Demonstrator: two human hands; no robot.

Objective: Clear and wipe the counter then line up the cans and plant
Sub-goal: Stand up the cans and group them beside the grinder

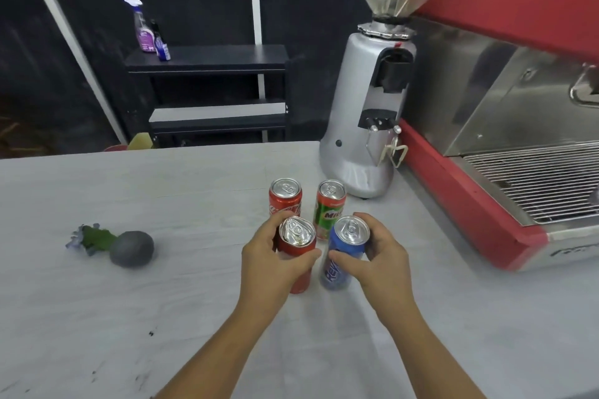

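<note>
Several cans stand close together on the white counter (162,301). My left hand (269,259) grips a red can (297,244) at the front left of the group. My right hand (376,256) grips a blue can (343,246) beside it. Behind them stand a second red can (285,197) and a green can (330,204), both untouched. A small plant (113,244) in a round grey pot lies on its side at the left of the counter, its leaves and purple flowers pointing left.
A silver coffee grinder (363,113) stands just behind the cans. A red espresso machine (505,126) fills the right side. Behind the counter a dark shelf (207,58) holds a spray bottle (142,26) and a small blue bottle (162,48). Dark specks mark the counter's near left.
</note>
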